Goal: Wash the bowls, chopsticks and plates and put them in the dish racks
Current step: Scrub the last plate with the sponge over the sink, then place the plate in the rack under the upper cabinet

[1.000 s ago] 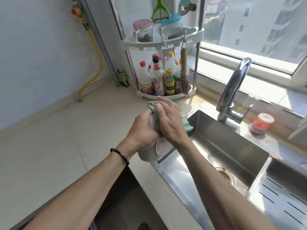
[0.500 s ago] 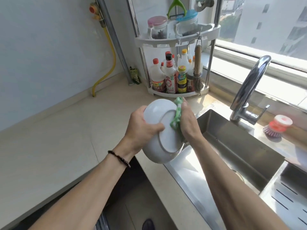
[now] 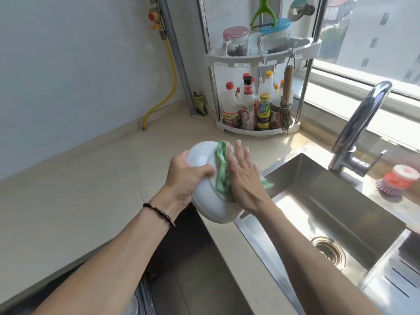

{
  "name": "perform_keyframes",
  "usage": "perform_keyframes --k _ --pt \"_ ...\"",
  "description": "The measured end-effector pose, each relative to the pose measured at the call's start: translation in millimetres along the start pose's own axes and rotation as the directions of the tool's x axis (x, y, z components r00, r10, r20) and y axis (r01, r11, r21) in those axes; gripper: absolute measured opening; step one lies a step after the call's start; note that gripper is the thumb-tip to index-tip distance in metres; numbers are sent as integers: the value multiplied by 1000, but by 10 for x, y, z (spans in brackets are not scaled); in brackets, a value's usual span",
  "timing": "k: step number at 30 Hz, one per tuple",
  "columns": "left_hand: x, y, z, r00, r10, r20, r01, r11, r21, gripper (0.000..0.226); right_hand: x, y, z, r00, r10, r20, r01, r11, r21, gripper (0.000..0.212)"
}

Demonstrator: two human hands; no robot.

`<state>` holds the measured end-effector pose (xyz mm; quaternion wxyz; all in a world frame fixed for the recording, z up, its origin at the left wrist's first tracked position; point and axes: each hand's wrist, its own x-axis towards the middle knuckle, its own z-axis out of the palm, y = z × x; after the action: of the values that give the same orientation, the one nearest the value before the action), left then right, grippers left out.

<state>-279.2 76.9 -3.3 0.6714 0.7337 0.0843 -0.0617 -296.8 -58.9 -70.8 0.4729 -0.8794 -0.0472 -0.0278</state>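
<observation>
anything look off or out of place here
Nothing stands out. The left hand grips the upturned white bowl at the sink edge while the right hand presses the green cloth flat against it.

Left hand (image 3: 185,178) grip curled, thumb forward; right hand (image 3: 244,176) flat, fingers straight and pressing.

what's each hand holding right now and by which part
The left hand grips the white bowl by its rim, thumb on the outside. The right hand holds nothing; its straight fingers press the green cloth flat against the bowl's underside.
</observation>
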Motion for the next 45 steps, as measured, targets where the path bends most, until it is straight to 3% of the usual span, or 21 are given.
perform_keyframes --k 5,8,10,13,16,20,24,27,30,34,35,37,39,41,42,45 --pt "-81 -58 -248 997 2 -76 -8 997 -72 40 -172 -246 204 991 -58 125 65 997 -52 73" --pt "-194 -86 -428 986 -11 -165 -6 995 -100 36 -196 -396 294 994 41 102 -36 998 -50 91" --pt "-256 -115 -579 965 -20 -261 -20 989 -149 34 -309 -612 466 989 16 149 -9 999 -50 96" --pt "-385 -145 -885 923 -10 -384 -86 969 -231 29 -555 -837 690 989 -73 125 77 997 -26 64" --pt "-514 -164 -1127 891 -46 -452 -112 942 -317 31 -664 -1067 903 998 -65 14 65 998 -17 60" --pt "-752 -354 -1615 873 -140 -468 -89 897 -433 36 -988 -1421 1483 991 -131 -12 128 978 -164 65" --pt "-1078 -581 -2076 880 -117 -461 -97 904 -416 36 -1140 -1492 1731 999 -42 7 43 995 -87 50" --pt "-1263 -670 -2346 854 -170 -492 -86 886 -455 37 -1427 -1780 2176 990 -138 38 142 970 -195 60" --pt "-1495 -764 -2662 869 -150 -471 -55 918 -394 37 -1568 -1746 2377 986 -146 80 152 986 -74 52" --pt "-1797 -884 -3078 957 -29 -288 -50 963 -265 48 -1195 -1752 2364 991 105 80 -121 964 238 47" --pt "-1846 -921 -3152 966 -25 -257 -34 975 -220 50 -1112 -1846 2420 991 77 113 -100 971 215 45" --pt "-1926 -1000 -3276 970 -47 -240 -2 979 -202 49 -1081 -2103 2615 966 -109 232 95 993 75 44" --pt "-1979 -1073 -3409 970 -32 -241 -20 977 -213 41 -1192 -2318 2847 878 -301 371 322 947 7 47" --pt "-2049 -1128 -3578 966 5 -257 -51 984 -172 43 -1279 -2344 3014 813 -398 425 411 909 67 46" --pt "-2098 -1156 -3663 959 12 -283 -46 993 -112 45 -1283 -2304 3072 810 -408 421 398 910 117 44" --pt "-2266 -1300 -3864 942 1 -336 -7 1000 -18 45 -1341 -2238 3292 857 -263 443 160 953 257 43"
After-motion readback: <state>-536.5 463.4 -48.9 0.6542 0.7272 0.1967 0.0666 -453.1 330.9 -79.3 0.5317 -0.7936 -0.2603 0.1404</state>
